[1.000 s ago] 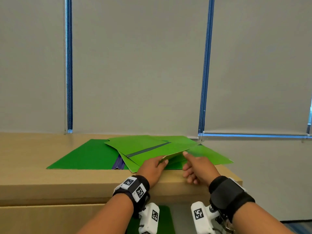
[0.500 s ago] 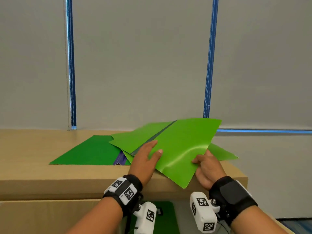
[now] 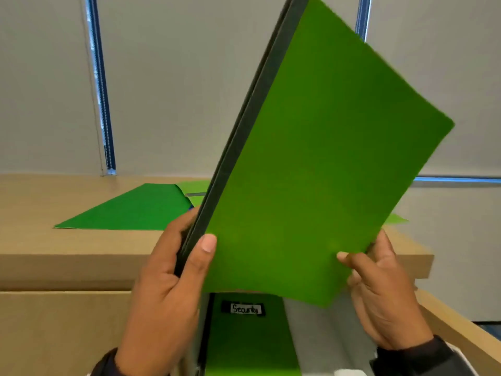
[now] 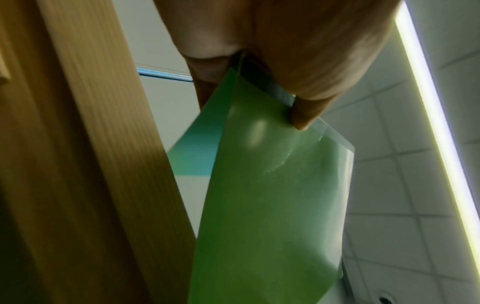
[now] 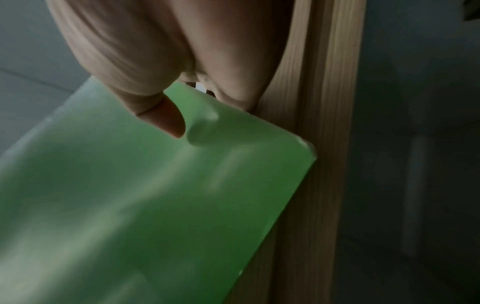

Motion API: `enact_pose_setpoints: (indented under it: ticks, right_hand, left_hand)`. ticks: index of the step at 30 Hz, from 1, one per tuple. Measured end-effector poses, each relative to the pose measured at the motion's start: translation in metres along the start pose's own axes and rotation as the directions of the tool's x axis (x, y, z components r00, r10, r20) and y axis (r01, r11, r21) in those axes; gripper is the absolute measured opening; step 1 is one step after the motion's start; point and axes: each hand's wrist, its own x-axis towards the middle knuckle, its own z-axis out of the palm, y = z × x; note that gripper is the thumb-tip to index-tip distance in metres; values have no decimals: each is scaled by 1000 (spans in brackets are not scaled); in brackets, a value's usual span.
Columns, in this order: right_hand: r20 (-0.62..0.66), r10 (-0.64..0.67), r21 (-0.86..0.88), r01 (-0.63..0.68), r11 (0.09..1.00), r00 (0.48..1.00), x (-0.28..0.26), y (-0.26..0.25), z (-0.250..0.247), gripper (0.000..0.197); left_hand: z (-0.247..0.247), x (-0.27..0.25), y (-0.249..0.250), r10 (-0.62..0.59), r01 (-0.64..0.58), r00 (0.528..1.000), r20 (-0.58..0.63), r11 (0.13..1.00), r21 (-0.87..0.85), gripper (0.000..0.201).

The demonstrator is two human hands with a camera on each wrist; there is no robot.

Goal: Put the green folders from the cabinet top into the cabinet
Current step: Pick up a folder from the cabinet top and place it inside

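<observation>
Smooth, slightly glossy green plastic folder (image 3: 311, 172) with dark matt spine; matt wood-grain cabinet top (image 3: 40, 213).

Both hands are bare. The left hand (image 3: 165, 289) has a short, pale thumbnail at its 1 o'clock. A dark cuff (image 3: 104, 362) circles the left wrist at 7 o'clock. The right hand (image 3: 385, 294) ends in a dark strap (image 3: 417, 356), with a white piece (image 3: 349, 372) at its 8 o'clock.
</observation>
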Motion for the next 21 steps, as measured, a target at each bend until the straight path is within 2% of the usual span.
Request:
enact_pose_setpoints:
  ticks: [3, 6, 9, 13, 16, 19, 21]
  right_hand:
    - [33, -72, -90, 75, 993, 997, -8, 0, -1, 63]
    - [91, -163, -194, 178, 965, 982, -8, -8, -3, 57]
    - [127, -163, -131, 179, 975, 978, -8, -13, 0, 61]
    - [137, -152, -130, 170, 977, 979, -12, -20, 12, 80]
    - [172, -160, -136, 184, 973, 972, -17, -28, 17, 73]
    - [167, -144, -159, 171, 972, 975, -20, -34, 16, 66]
    - [153, -103, -163, 128, 978, 983, -20, -34, 10, 65]
  left_hand:
    - [-11, -2, 11, 4, -4, 991, 133, 1000, 0, 33]
    - [-21, 2, 5, -12, 48, 984, 177, 978, -203, 31]
    - [-15, 2, -1, -77, 115, 988, 131, 944, -309, 21]
    - [-9, 8, -9, -178, 112, 979, -100, 879, -463, 48]
    - [-11, 11, -12, -254, 138, 958, -134, 817, -560, 58]
    - [-12, 6, -21, -311, 241, 950, -2, 740, -628, 47]
    - [-11, -2, -34, -363, 339, 928, 84, 728, -596, 51]
